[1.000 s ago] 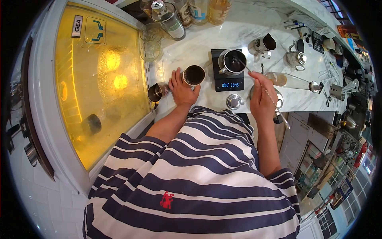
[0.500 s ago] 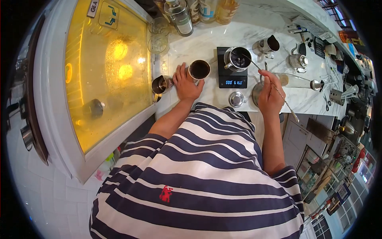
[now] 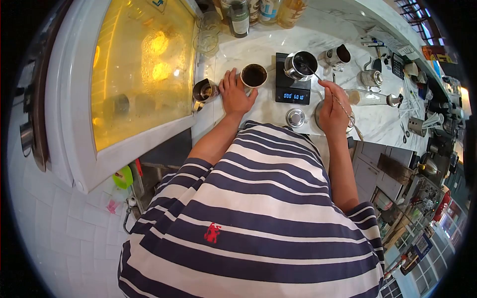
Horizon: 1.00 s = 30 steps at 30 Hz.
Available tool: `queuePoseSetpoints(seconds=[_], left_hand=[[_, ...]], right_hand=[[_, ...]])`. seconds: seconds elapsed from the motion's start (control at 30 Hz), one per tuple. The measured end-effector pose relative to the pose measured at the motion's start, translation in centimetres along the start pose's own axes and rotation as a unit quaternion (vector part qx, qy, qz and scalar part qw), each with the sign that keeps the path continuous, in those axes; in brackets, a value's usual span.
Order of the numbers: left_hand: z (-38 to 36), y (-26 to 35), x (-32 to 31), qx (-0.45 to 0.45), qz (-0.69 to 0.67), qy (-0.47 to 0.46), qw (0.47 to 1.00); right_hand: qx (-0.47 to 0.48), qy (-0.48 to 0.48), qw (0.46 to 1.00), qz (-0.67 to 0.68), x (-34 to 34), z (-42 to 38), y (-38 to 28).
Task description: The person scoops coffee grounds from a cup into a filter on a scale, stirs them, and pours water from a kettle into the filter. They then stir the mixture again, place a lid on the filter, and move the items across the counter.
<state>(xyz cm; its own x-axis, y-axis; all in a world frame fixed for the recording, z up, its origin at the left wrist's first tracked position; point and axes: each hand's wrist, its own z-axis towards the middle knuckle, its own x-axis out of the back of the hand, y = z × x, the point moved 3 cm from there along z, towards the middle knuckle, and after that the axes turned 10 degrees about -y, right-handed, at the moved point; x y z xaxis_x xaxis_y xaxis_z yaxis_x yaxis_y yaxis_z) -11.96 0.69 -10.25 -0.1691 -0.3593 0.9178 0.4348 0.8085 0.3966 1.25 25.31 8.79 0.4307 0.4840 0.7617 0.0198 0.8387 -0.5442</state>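
Note:
My right hand (image 3: 334,107) is closed on a long twisted spoon (image 3: 343,105), whose far end dips into a metal pot (image 3: 293,73) with dark contents. That pot stands on a black digital scale (image 3: 292,96) with a lit display. My left hand (image 3: 236,95) rests on the counter with thumb and fingers spread beside a cup (image 3: 254,76) of dark liquid or grounds; whether it grips the cup is hard to tell, but the fingers lie apart. Left of it stands a metal cup (image 3: 202,91). A small metal lid-like piece (image 3: 295,117) lies below the scale.
Bottles (image 3: 237,19) and glasses (image 3: 206,39) stand at the back left, near a yellow-lit glass door (image 3: 144,74). On the right of the marble counter (image 3: 253,47) are a metal pitcher (image 3: 338,55), a small kettle (image 3: 370,78), a tall glass vessel (image 3: 370,98) and scissors (image 3: 405,133).
The view has shifted slightly. The spoon is at a different angle in the pot, still in my right hand, and the scale's display reads differently. My left hand remains beside the cup.

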Motion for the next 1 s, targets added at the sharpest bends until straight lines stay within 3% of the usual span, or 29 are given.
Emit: queuePoseSetpoints(seconds=[0.2, 0.33, 0.53, 0.73, 0.83, 1.0], left_hand=[[-0.2, 0.0, 0.1, 0.007, 0.005, -0.001, 1.000], [-0.2, -0.1, 0.1, 0.000, -0.001, 0.016, 1.000], [0.3, -0.3, -0.1, 0.008, 0.005, 0.006, 1.000], [0.7, -0.2, 0.0, 0.007, 0.003, 0.008, 1.000], [0.5, -0.2, -0.2, 0.008, 0.005, 0.011, 1.000], [0.5, -0.1, 0.1, 0.002, 0.004, 0.013, 1.000]], right_hand=[[-0.048, 0.011, 0.999, 0.012, 0.1, 0.5, 0.5], [0.026, 0.014, 1.000, -0.004, -0.6, 0.4, 0.1], [-0.036, 0.011, 0.999, -0.006, -0.2, 0.7, 0.7], [0.032, 0.007, 0.999, -0.003, -0.3, 0.2, 0.3], [-0.005, -0.009, 1.000, -0.002, 0.0, 0.5, 0.6], [0.023, 0.000, 1.000, -0.007, 0.9, -0.3, 1.2]])
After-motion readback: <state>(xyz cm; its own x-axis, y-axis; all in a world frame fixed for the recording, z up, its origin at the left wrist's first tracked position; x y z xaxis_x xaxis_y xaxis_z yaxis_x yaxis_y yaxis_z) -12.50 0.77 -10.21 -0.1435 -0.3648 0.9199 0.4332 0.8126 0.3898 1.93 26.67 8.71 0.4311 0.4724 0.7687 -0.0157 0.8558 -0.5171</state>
